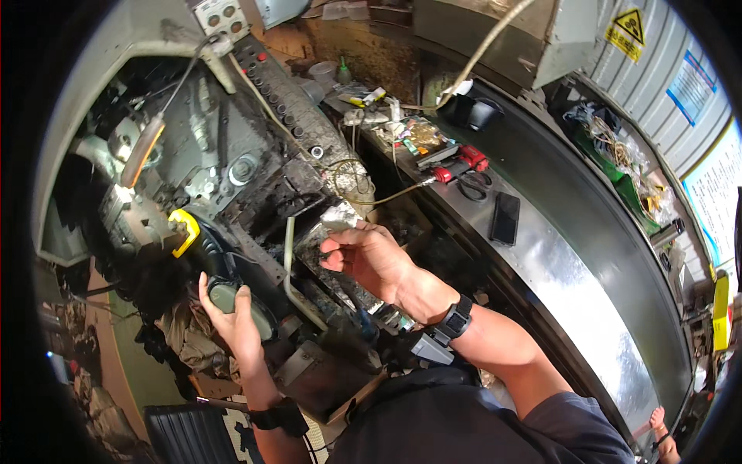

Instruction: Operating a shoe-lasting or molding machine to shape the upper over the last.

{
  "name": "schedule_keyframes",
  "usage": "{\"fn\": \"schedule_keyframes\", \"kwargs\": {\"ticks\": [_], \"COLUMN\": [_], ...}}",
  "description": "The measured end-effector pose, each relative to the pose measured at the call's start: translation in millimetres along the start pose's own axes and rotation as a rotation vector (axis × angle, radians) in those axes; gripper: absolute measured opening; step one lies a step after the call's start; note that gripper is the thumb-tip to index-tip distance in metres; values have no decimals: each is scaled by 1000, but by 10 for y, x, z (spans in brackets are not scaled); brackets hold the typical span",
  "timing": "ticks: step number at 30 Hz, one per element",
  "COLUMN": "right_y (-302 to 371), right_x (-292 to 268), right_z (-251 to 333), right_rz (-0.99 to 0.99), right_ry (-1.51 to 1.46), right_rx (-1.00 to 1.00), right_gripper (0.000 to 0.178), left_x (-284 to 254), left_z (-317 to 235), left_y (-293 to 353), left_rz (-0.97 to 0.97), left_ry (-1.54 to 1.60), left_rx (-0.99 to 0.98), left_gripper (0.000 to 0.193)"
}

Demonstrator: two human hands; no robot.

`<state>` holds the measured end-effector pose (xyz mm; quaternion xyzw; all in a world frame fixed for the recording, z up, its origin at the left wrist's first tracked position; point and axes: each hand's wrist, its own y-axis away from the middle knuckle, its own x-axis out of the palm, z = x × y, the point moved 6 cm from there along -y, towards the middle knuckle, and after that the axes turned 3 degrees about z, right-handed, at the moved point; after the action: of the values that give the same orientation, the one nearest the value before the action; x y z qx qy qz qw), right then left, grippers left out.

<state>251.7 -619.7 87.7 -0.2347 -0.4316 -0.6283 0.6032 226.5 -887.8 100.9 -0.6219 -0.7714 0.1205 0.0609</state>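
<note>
My left hand (232, 323) is at the lower left, its thumb and fingers around a smooth, dark green, rounded object (259, 315) whose kind I cannot make out. My right hand (379, 267) is near the middle with its fingers curled in a pinch. A small dark bit (325, 256) shows at its fingertips, too small to name. Just beyond these fingers is a pale crumpled piece (338, 217); whether they touch it is unclear. Between my hands runs a bent, light-coloured rod (290, 267). A yellow handle (184, 232) stands out beyond my left hand, against the dark machine.
The greasy machine (224, 178) fills the left, with a hanging orange-handled lamp (144, 151) and a button panel (270, 93). On the metal bench (556, 286) at right lie a red power tool (461, 164) and a phone (505, 219). Another person's hand (659, 425) rests lower right.
</note>
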Motion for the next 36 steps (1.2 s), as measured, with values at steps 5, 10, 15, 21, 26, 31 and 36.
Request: {"fn": "schedule_keyframes", "kwargs": {"ticks": [5,10,15,21,26,31,36], "right_y": [-164,-278,-424,-571,-555,-186,-192], "right_x": [78,123,216,368,617,1149,1070], "right_z": [-233,-452,-642,-840,-935,-1429,-1556], "right_rz": [-2,-38,-31,-38,-27,159,78], "right_ry": [44,86,118,137,580,1557,1467], "right_rx": [41,73,82,89,-97,-503,-542], "right_gripper": [12,11,9,14,48,107,85], "left_x": [-79,-81,-77,-107,-276,-703,-910], "left_z": [51,100,-26,-9,-7,203,332], "left_y": [-49,-70,-45,-65,-117,-294,-227], "left_rz": [3,17,37,112,197,280,201], "left_ry": [-94,-68,-89,-129,-118,473,485], "left_rx": [89,94,175,139,148,-117,-228], "left_gripper": [70,71,73,81,57,47,38]}}
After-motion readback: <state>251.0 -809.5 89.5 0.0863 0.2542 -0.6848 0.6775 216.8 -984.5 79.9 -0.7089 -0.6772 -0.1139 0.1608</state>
